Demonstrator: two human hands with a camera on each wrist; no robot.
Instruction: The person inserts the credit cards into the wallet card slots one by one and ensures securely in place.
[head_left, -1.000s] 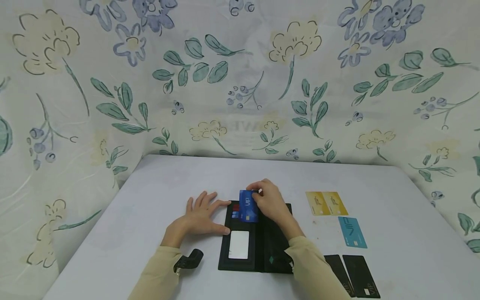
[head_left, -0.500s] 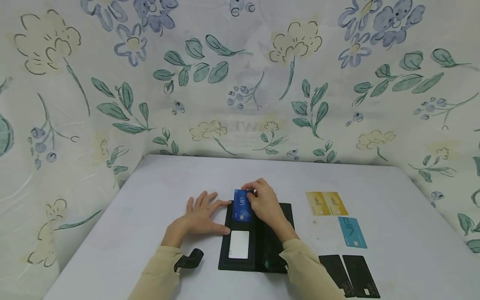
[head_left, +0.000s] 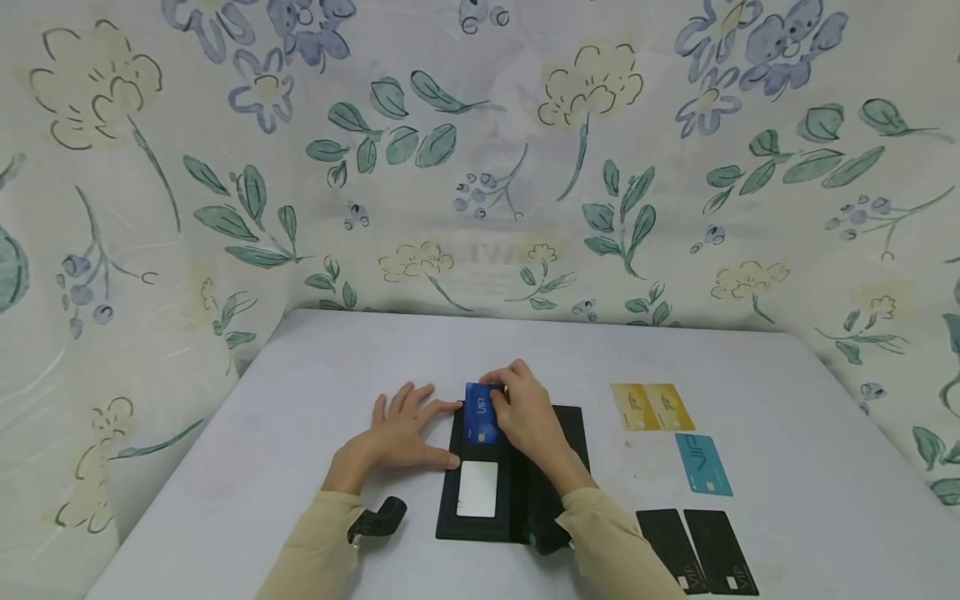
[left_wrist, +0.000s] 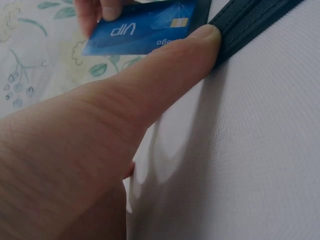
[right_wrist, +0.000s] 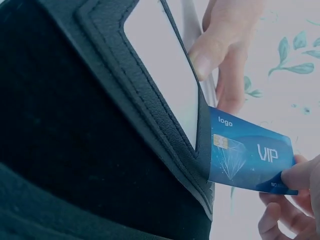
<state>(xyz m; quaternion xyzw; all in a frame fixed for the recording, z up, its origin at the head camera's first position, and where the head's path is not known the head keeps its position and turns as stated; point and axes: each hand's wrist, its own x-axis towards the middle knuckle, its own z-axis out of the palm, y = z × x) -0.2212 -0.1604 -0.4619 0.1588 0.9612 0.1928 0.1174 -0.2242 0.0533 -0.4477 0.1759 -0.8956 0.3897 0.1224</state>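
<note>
A black wallet [head_left: 474,532] lies spread open on the table, with a white window panel [head_left: 477,489] on its left half. My right hand [head_left: 528,417] pinches a blue VIP card [head_left: 480,412] by its upper right part, over the top of that left half. In the right wrist view the card [right_wrist: 250,152] stands out past the wallet's [right_wrist: 170,90] edge, its chip end against the leather; whether that end sits inside a slot I cannot tell. My left hand [head_left: 397,433] has its fingers spread, thumb and forefinger touching the wallet's left edge.
To the right lie two gold cards [head_left: 652,407], a teal card [head_left: 703,464] and two black VIP cards [head_left: 722,552]. A black strap with a camera [head_left: 378,518] is on my left wrist. Floral cloth [head_left: 480,167] hangs behind the white table [head_left: 337,350].
My right hand has moved the blue card a little left, over the red and blue patch on the wallet, then slightly down. My left hand has stayed put.
</note>
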